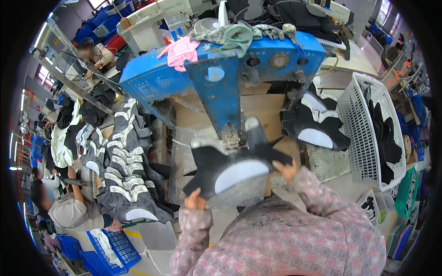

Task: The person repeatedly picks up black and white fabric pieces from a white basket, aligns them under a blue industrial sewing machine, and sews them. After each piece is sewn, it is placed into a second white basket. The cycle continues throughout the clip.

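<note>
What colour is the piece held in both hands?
Black shoe upper piece with a pale grey-white inset, seen in the head view.

A long-sleeved garment (294, 239) is worn, printed with small rounded squares in pink, grey and cream. The same pattern is seen on both sleeves, which end in gathered cuffs at the wrists. The left hand (195, 201) and the right hand (286, 169) are bare; no gloves, rings or watch can be seen below the blue machine (216, 73).
</note>
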A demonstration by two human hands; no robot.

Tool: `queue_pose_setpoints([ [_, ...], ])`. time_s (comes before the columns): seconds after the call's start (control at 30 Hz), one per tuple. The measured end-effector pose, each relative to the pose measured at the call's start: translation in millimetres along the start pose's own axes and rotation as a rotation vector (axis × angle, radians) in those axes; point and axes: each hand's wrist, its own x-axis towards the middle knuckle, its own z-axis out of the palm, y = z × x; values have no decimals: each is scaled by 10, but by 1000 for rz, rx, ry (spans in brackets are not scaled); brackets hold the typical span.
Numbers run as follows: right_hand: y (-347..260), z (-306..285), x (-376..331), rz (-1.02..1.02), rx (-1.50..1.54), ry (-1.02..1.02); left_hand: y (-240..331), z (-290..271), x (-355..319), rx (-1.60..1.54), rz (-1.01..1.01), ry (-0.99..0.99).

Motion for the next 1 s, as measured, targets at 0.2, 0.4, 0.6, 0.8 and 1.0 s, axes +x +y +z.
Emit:
queue_pose_setpoints([
  [0.2, -72, -129, -114, -113, -197, -81, -59, 187, 120, -43, 48, -81],
  [0.4, -36, -389, -58, -264, -329, -130, -118, 179, 181, 100, -5, 22],
  [0.6, 41, -481, -101, -770, -1659, 105, -191, 136, 202, 136, -152, -71],
  [0.8, -132, -605, -203, -377, -1241, 33, -389, 334, 124, 135, -110, -155],
  [1.0, -103, -718, -186, -184, -781, 77, -417, 439, 124, 262, -202, -49],
])
